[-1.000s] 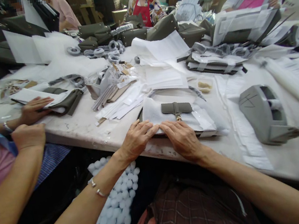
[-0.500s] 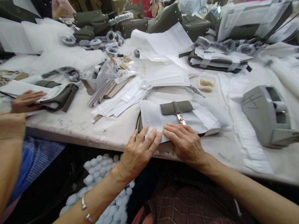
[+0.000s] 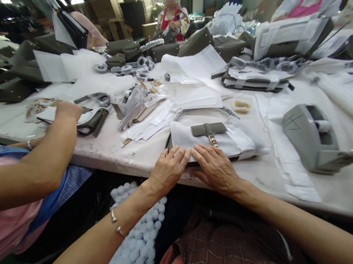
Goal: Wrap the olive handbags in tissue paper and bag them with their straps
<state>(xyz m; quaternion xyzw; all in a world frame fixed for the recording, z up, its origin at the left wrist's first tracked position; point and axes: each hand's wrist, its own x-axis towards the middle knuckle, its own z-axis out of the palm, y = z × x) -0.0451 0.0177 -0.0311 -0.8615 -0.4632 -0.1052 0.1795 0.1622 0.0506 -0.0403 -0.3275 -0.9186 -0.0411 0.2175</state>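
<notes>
A grey-green handbag lies flat near the table's front edge, wrapped in white tissue paper. Its flap strap and metal clasp show on top. My left hand rests on the paper at the bag's near left edge, fingers stretched out. Beside it, my right hand lies with extended fingers on the near edge, just below the clasp. Neither hand is closed round anything visible. The bag's handle curves behind it.
A grey tape dispenser stands to the right. Card and paper strips lie behind the bag, near a small dish. At left, a co-worker's arm reaches over another bag. More bags are piled farther back.
The view has tilted up and shifted left. My hands stay at the bag's near edge, with fingers slightly shifted. The co-worker's arm at left has reached farther over the other bag.
</notes>
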